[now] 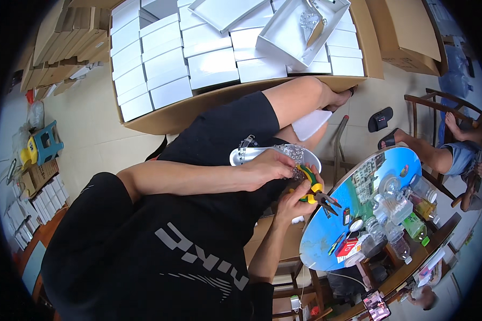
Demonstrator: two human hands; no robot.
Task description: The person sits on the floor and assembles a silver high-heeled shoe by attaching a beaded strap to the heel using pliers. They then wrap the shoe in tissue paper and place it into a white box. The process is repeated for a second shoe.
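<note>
My right hand (294, 202) is closed around pliers with green and yellow handles (311, 179). Their dark jaws (327, 203) are parted and point to the right, away from my left hand. The fingers of my left hand (273, 165) are pinched at the edge of a clear, bubble-textured piece of plastic (292, 153), close beside the plier handles. Whether a smaller part sits between those fingertips is hidden. Under both hands a white oval dish (235, 157) rests on my lap. A thin dark and silver chain-like strap (245, 147) hangs over its left rim.
Ahead, a large cardboard carton (198, 101) holds many white boxes; an open white box (284, 45) on top contains a wrapped strap. At right, a round blue table (318, 241) carries plastic bottles (415, 227). Another person's leg (426, 151) shows beyond. A blue stool (49, 142) stands left.
</note>
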